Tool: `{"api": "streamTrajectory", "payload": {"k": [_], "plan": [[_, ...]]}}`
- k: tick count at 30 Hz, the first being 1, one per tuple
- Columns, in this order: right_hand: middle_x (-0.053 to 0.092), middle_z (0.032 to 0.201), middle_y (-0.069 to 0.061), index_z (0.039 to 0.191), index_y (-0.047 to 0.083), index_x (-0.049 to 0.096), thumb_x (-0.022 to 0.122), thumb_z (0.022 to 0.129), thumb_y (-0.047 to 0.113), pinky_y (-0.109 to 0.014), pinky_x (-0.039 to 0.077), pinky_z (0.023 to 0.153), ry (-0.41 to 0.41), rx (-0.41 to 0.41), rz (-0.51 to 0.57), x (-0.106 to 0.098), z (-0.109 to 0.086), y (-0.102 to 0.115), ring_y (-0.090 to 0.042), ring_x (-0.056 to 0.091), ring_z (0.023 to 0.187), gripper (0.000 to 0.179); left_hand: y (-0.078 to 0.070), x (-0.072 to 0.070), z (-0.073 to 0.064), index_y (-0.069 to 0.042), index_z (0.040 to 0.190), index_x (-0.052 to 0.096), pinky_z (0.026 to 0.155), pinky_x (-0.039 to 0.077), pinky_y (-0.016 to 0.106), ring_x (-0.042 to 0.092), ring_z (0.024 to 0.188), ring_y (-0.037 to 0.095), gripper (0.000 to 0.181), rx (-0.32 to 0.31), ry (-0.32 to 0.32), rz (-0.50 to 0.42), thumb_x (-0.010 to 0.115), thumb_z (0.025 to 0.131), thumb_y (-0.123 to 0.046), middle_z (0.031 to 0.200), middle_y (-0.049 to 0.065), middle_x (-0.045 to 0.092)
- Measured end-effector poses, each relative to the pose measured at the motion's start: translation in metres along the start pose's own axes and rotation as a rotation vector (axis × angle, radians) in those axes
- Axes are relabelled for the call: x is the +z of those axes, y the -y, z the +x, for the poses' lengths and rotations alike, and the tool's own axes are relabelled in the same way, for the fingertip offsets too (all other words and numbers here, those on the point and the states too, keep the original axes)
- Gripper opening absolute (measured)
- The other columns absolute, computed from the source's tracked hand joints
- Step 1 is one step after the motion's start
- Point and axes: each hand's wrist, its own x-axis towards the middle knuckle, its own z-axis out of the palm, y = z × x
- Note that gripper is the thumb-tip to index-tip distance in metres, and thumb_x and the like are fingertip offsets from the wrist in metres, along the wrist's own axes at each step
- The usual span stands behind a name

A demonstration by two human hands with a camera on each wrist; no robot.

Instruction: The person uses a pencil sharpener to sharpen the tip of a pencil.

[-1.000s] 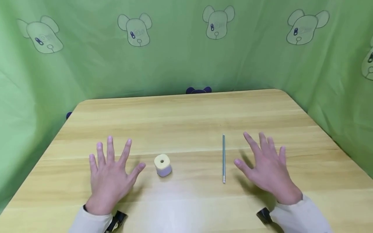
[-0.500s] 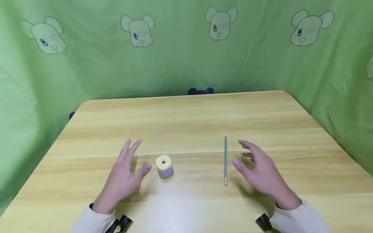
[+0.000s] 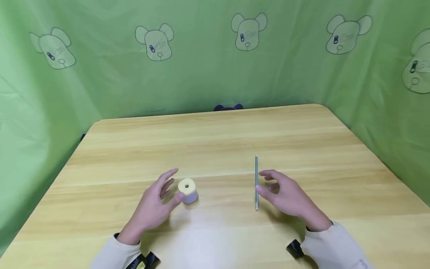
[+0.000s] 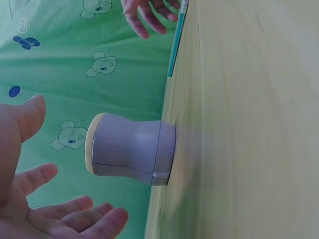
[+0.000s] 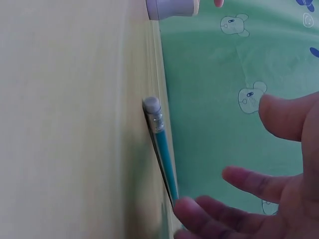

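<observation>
A lavender pencil sharpener (image 3: 190,196) with a cream top and a round hole stands upright on the table, left of centre. My left hand (image 3: 153,204) is just left of it, thumb and fingers apart around its near side, holding nothing; in the left wrist view a gap shows between the hand and the sharpener (image 4: 130,147). To the right lies a teal pencil (image 3: 256,175), its eraser end toward me. My right hand (image 3: 285,194) hovers beside it with fingers loosely bent. The thumb overlaps the pencil in the head view; whether any fingertip touches it I cannot tell.
The wooden table (image 3: 215,145) has rounded far corners. A green curtain (image 3: 201,82) printed with bear heads hangs behind it and along both sides. Black wrist straps and camera mounts (image 3: 295,248) sit below the hands.
Both hands have turned from palms down to thumbs up and moved inward, the left toward the sharpener and the right toward the pencil. Sharpener and pencil stay in place on the table.
</observation>
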Motion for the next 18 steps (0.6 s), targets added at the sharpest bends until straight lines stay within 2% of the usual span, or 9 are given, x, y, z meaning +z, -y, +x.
{"api": "streamTrajectory", "payload": {"k": [4, 9, 18], "plan": [[0.054, 0.129, -0.024, 0.135, 0.003, 0.051, 0.059, 0.096, 0.04, -0.051, 0.054, 0.086, 0.048, 0.043, 0.031, 0.0, 0.009, 0.005, -0.035, 0.06, 0.107, 0.054, 0.002, -0.006, 0.008, -0.014, 0.148, 0.038, 0.102, 0.045, 0.044, 0.044, 0.13, 0.038, 0.067, -0.029, 0.04, -0.047, 0.07, 0.091, -0.03, 0.151, 0.018, 0.033], [0.056, 0.127, -0.022, 0.133, 0.003, 0.053, 0.058, 0.097, 0.04, -0.051, 0.053, 0.088, 0.064, 0.057, 0.049, 0.004, 0.016, 0.006, -0.036, 0.06, 0.107, 0.052, 0.009, -0.009, 0.01, -0.013, 0.146, 0.04, 0.103, 0.044, 0.04, 0.043, 0.131, 0.037, 0.066, -0.062, 0.078, -0.104, 0.071, 0.089, -0.024, 0.151, 0.018, 0.034], [0.056, 0.128, -0.02, 0.134, 0.003, 0.053, 0.058, 0.097, 0.041, -0.052, 0.051, 0.09, 0.084, 0.076, 0.062, 0.009, 0.018, 0.014, -0.035, 0.059, 0.108, 0.053, 0.016, -0.015, 0.018, -0.007, 0.143, 0.044, 0.102, 0.045, 0.037, 0.048, 0.128, 0.034, 0.062, -0.014, 0.116, -0.111, 0.072, 0.089, -0.019, 0.146, 0.018, 0.042]]}}
